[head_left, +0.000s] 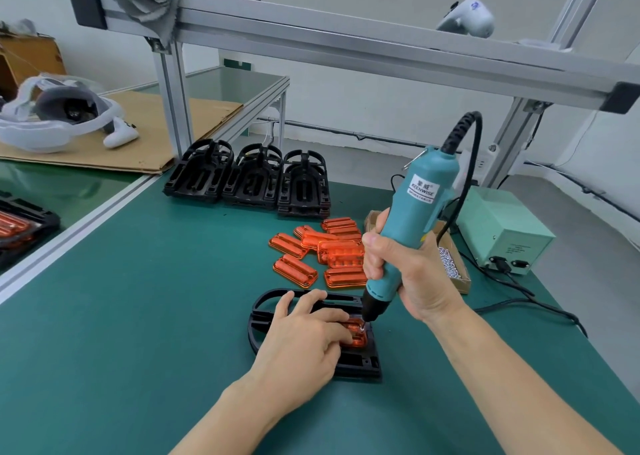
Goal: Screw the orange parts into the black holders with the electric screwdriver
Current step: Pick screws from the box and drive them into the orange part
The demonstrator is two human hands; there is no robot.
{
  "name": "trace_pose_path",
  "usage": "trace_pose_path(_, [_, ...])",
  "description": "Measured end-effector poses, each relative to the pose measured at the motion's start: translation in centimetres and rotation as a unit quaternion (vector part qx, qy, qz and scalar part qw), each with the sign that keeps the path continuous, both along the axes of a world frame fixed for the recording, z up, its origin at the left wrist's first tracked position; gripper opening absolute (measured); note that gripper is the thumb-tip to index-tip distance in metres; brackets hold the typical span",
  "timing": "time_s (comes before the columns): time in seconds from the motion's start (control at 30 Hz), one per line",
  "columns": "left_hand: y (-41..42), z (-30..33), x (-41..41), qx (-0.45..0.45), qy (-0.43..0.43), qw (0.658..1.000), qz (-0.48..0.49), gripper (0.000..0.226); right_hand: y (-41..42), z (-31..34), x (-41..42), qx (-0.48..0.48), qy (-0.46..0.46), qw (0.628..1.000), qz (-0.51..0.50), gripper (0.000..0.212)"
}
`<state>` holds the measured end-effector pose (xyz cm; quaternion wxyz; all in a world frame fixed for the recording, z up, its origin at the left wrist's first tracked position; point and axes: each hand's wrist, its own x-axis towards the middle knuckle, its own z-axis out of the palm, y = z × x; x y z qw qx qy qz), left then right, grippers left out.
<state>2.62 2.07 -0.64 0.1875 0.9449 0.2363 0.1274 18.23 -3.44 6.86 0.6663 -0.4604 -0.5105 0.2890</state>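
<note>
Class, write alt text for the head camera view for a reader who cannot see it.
A right hand holds a teal electric screwdriver tip-down on an orange part seated in a black holder, which the left hand steadies. Loose orange parts and stacked holders lie behind on the green mat.

on the worktop (138,298) a holder (356,362) lies nearest the person, a part (356,335) seated in it. behind it lies a heap of loose parts (322,253), and further back a row of three holders (247,180). right of the heap sits a box of screws (453,267), then a power unit (502,232). a headset (59,118) rests on cardboard (156,135) at far left.
</note>
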Motion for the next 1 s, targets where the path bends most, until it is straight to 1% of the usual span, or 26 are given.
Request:
trace_pose_path(0.13, [0.0, 0.0, 0.0, -0.003, 0.001, 1.0, 0.0, 0.038, -0.2, -0.1, 0.1, 0.004, 0.004, 0.999, 0.049, 0.016])
trace_pose_path(0.23, [-0.1, 0.0, 0.0, -0.007, 0.0, 1.0, 0.0, 0.038, -0.3, -0.1, 0.1, -0.001, 0.019, 0.998, 0.063, 0.015])
trace_pose_path(0.53, [-0.1, 0.0, 0.2, -0.01, 0.001, 1.0, 0.002, 0.039, -0.1, 0.3, 0.4, -0.025, 0.024, 0.999, 0.039, 0.018])
trace_pose_path(0.6, [-0.1, 0.0, 0.1, -0.015, -0.001, 1.0, 0.003, 0.039, 0.1, 0.3, 0.5, -0.029, 0.041, 0.999, 0.02, 0.017])
trace_pose_path(0.7, [-0.1, 0.1, 0.2, -0.013, 0.001, 1.0, 0.0, 0.038, 0.2, 0.2, 0.5, -0.03, 0.09, 0.995, -0.008, 0.017])
trace_pose_path(0.77, [0.0, 0.1, 0.2, -0.017, 0.0, 1.0, -0.001, 0.038, 0.3, 0.2, 0.6, -0.032, 0.103, 0.994, -0.015, 0.017])
trace_pose_path(0.93, [0.3, 0.1, -0.2, -0.049, -0.004, 0.999, -0.011, 0.032, 0.5, 0.7, 0.2, -0.042, 0.065, 0.997, 0.009, 0.015])
trace_pose_path(1.0, [0.3, 0.1, -0.3, -0.053, -0.004, 0.998, -0.017, 0.033, 0.5, 1.6, 0.3, -0.033, 0.061, 0.998, -0.004, 0.016])
